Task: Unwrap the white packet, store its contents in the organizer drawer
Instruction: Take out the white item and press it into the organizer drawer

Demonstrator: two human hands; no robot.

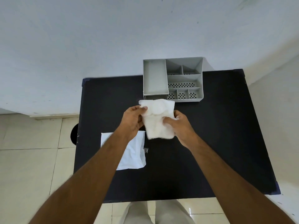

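Both my hands hold a soft white wad of round cotton pads (157, 118) above the black table, just in front of the organizer. My left hand (131, 122) pinches its upper left edge. My right hand (178, 125) grips its right side. The grey plastic organizer (173, 79) stands at the table's far edge. Its drawer (155, 97) sits low on the left and is partly hidden by the wad, so I cannot tell how far out it is. The flat white packet wrapper (134, 156) lies on the table under my left forearm.
The black table (210, 143) stands against a pale wall. The organizer's right half has several small perforated compartments (182, 85). Beige floor tiles lie to the left, and my legs show at the near table edge.
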